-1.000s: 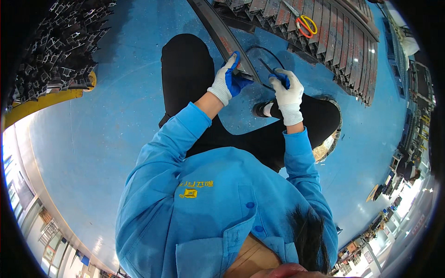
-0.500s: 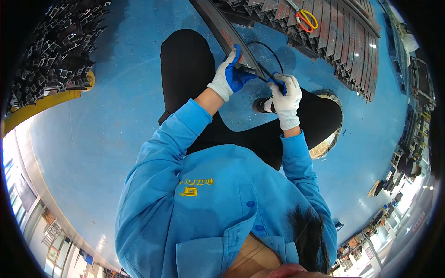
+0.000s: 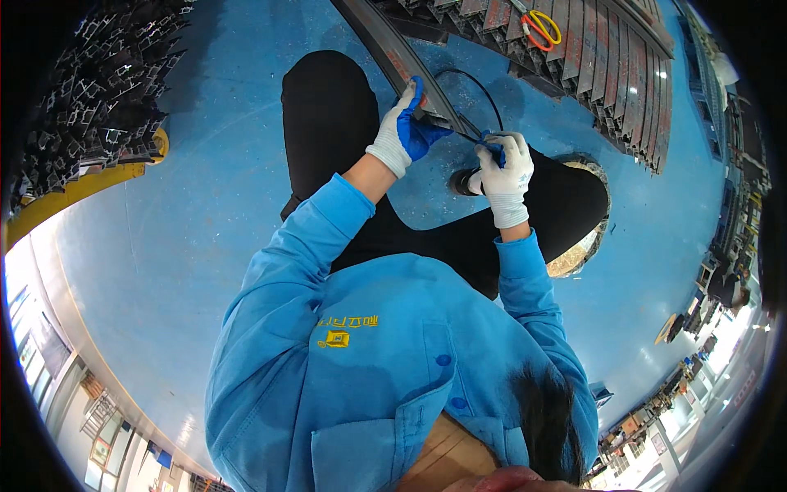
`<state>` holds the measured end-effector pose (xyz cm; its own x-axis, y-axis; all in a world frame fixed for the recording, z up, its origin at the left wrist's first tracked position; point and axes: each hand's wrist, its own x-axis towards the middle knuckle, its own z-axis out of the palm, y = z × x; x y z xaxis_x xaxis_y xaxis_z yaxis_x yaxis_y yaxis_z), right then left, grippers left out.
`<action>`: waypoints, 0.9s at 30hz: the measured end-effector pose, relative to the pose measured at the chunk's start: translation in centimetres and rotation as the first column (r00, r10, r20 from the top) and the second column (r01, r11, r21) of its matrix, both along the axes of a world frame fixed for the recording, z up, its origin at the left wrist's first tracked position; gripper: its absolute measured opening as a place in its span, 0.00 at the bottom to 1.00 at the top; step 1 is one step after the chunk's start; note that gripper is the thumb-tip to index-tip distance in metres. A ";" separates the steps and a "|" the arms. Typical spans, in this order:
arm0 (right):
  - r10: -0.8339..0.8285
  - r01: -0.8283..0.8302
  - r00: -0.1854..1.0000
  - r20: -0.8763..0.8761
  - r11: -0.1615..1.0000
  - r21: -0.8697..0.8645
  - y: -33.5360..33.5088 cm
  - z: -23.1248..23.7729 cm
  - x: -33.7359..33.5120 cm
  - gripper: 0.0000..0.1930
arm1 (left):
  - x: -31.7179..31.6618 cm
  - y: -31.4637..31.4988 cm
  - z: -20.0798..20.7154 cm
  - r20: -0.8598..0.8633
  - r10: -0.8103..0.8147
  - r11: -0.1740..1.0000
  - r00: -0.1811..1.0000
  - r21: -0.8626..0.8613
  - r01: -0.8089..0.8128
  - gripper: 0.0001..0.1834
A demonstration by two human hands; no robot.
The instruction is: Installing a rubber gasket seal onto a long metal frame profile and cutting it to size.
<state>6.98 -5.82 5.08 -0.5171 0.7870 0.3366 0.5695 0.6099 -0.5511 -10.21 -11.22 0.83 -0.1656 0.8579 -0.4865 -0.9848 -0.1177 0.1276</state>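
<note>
A long dark metal profile (image 3: 392, 56) slants down from the top edge, its near end between my hands. My left hand (image 3: 403, 135), in a white glove with a blue palm, is closed on the profile near that end. Its thumb points toward a thin black strip (image 3: 464, 134) there. In a like glove, my right hand (image 3: 506, 168) pinches the strip just right of the profile's end; its fingertips are partly hidden. More of the strip (image 3: 484, 86) curves in a loop over the floor beyond the right hand.
Stacked dark profiles (image 3: 602, 74) lie at the upper right, with red-and-yellow-handled scissors (image 3: 541, 30) on top. A large pile of cut profiles (image 3: 90, 90) fills the upper left above a yellow frame (image 3: 78, 193). A round seat (image 3: 584, 250) is under my right leg.
The strip between my two hands shows as a straighter line now. Both hands keep nearly the same place and grip.
</note>
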 end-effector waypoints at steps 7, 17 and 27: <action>-0.004 0.004 1.000 -0.001 0.999 -0.047 -0.4 -0.6 0.6 0.10 | 0.1 0.1 0.0 -0.005 -0.007 0.999 1.000 -0.052 0.006 0.23; -0.034 0.045 0.996 0.080 0.990 -0.133 -1.8 0.1 1.0 0.10 | 0.1 0.0 0.1 -0.060 -0.043 0.995 0.997 -0.093 0.037 0.25; -0.049 0.054 0.976 0.212 0.998 -0.019 -2.5 0.4 1.3 0.09 | 0.3 0.4 -1.0 -0.069 -0.030 0.981 0.997 -0.191 0.016 0.27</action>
<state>8.30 -8.27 5.45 -0.5327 0.8213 0.2041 0.7050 0.5641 -0.4297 -9.89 -10.84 -0.17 -0.1866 0.7546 -0.6291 -0.9747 -0.0618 0.2150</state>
